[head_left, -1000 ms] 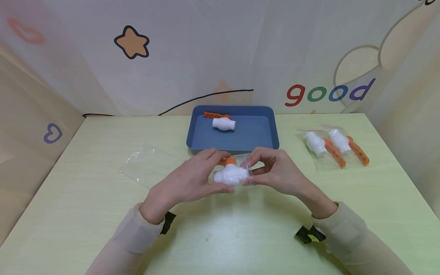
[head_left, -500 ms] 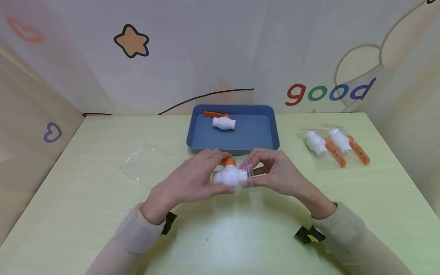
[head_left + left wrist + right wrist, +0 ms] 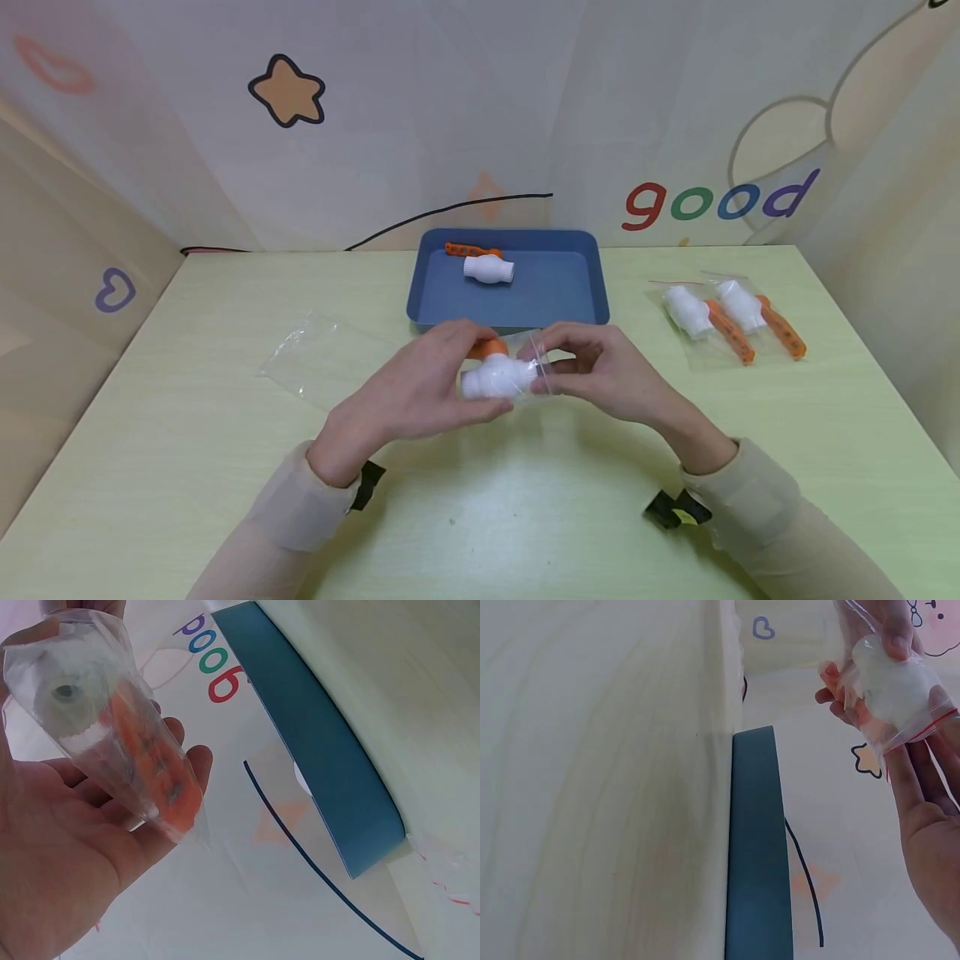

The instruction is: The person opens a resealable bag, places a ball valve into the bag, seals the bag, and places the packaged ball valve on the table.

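Note:
In the head view a white ball valve (image 3: 498, 379) with an orange handle lies inside a clear zip bag (image 3: 525, 343), held up in front of the tray. My left hand (image 3: 420, 385) grips the bagged valve from the left, thumb along its near side. Fingers and thumb of my right hand (image 3: 609, 371) pinch the bag at its zip end. The left wrist view shows the orange handle (image 3: 154, 761) through the plastic, against the curled fingers. A red zip line (image 3: 930, 724) crosses the bag beside the right fingers in the right wrist view.
A blue tray (image 3: 547, 304) stands at the back middle, with one unbagged ball valve (image 3: 489, 269) in it. Left of the hands a flat, clear bag (image 3: 322, 358) lies on the table (image 3: 187, 467). Two bagged valves (image 3: 688, 312) lie side by side at the right.
The bagged valve has shifted slightly left and up and tilted a little in the hands. The fingers of my right hand have moved slightly along the zip end. Everything on the table stays put.

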A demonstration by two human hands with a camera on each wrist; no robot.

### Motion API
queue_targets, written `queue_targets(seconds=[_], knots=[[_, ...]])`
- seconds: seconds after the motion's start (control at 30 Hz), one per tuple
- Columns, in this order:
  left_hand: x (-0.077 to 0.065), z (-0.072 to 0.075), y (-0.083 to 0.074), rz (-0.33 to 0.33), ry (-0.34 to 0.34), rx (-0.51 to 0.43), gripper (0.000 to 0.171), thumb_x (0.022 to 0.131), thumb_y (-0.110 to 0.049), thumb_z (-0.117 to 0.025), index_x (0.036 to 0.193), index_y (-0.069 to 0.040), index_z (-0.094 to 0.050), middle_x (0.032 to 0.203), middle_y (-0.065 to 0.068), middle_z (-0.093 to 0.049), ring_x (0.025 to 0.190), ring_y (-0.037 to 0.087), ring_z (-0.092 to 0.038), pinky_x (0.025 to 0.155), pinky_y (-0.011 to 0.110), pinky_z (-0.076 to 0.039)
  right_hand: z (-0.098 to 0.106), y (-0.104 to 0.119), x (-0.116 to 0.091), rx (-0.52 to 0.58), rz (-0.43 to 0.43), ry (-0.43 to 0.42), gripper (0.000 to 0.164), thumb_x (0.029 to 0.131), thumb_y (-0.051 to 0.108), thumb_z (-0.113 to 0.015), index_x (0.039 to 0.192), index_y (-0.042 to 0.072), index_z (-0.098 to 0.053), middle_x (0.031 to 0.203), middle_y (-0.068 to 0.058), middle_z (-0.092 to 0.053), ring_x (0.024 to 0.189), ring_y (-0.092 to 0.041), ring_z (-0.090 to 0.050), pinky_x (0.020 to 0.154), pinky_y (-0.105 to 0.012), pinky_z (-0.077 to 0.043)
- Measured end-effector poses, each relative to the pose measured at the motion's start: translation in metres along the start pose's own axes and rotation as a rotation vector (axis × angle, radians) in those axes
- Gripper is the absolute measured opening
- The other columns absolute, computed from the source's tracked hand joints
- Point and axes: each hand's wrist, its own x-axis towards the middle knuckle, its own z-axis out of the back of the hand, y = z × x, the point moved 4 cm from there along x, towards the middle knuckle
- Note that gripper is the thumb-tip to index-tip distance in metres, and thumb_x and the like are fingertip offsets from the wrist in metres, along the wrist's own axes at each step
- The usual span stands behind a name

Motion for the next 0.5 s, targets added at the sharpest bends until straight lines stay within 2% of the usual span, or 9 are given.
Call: queue_targets(seconds=[0.17, 0.33, 0.4, 0.5], knots=[[0.001, 0.002, 0.001, 0.003, -0.038, -0.004, 0.054, 0.086, -0.038, -0.081, 0.125, -0.008, -0.061, 0.113, -0.003, -0.060, 0.098, 0.015, -0.055, 0.079, 0.029, -0.051, 0.002, 0.002, 0.000, -0.050, 0.031, -0.029, 0.024, 0.093, -0.008, -0.071, 0.116, -0.001, -0.071, 0.117, -0.013, -0.069, 0.109, -0.028, -0.066, 0.085, -0.037, -0.059], [0.001, 0.004, 0.001, 0.000, -0.078, 0.023, 0.057, 0.084, -0.038, -0.082, 0.125, -0.005, -0.061, 0.112, -0.001, -0.060, 0.093, 0.014, -0.054, 0.076, 0.029, -0.051, 0.007, 0.003, 0.000, -0.098, 0.079, -0.152, 0.015, 0.100, -0.005, -0.061, 0.112, -0.005, -0.070, 0.111, -0.014, -0.069, 0.101, -0.024, -0.067, 0.084, -0.037, -0.060], [0.001, 0.004, 0.002, 0.000, -0.090, 0.034, 0.058, 0.083, -0.038, -0.082, 0.125, -0.004, -0.061, 0.111, -0.001, -0.060, 0.093, 0.015, -0.055, 0.075, 0.029, -0.051, 0.010, 0.002, 0.000, -0.103, 0.058, -0.209, 0.013, 0.102, -0.003, -0.060, 0.110, -0.007, -0.068, 0.106, -0.016, -0.068, 0.097, -0.025, -0.068, 0.084, -0.038, -0.060], [0.001, 0.005, 0.003, 0.008, -0.103, 0.043, 0.057, 0.083, -0.037, -0.082, 0.123, -0.004, -0.061, 0.110, 0.001, -0.060, 0.093, 0.017, -0.056, 0.075, 0.029, -0.051, 0.012, -0.002, 0.001, -0.110, -0.030, -0.266, 0.017, 0.106, 0.006, -0.057, 0.110, -0.009, -0.064, 0.099, -0.018, -0.066, 0.088, -0.028, -0.068, 0.081, -0.039, -0.061]])
